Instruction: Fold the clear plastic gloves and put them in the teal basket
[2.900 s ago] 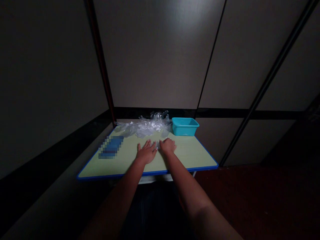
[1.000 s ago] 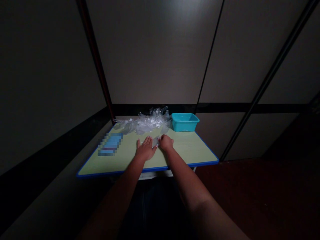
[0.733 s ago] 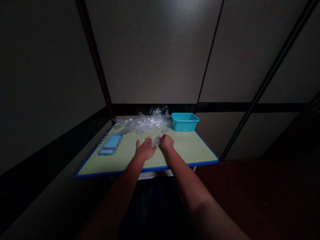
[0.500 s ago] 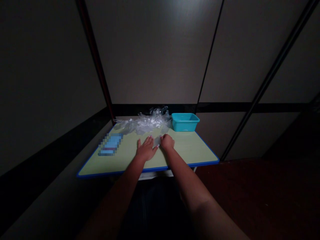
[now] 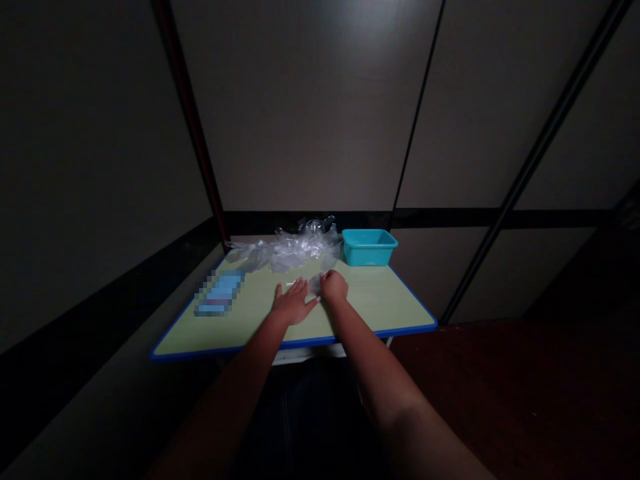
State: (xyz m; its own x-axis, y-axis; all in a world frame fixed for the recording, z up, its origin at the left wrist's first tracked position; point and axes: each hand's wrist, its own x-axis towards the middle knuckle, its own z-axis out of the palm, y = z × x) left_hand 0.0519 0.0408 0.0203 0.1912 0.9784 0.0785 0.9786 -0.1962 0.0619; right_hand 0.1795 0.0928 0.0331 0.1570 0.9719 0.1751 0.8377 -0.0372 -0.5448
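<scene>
A small clear plastic piece (image 5: 315, 285) lies on the pale green table (image 5: 373, 300) between my two hands. My left hand (image 5: 291, 303) rests flat with its fingers spread, its fingertips over the left part of the plastic. Closed at the plastic's right edge, my right hand (image 5: 334, 285) pinches it. Beyond the hands, a loose heap of crumpled clear plastic bags (image 5: 295, 248) spreads along the table's back edge.
A turquoise basin (image 5: 369, 252) stands at the back right corner of the table. On the left side lies a blurred blue item (image 5: 220, 292). Dark wall panels (image 5: 310, 120) rise right behind the table.
My left hand has shifted very slightly, and a thin shiny edge of plastic now shows by its fingertips. My right hand remains closed in nearly the same place.
</scene>
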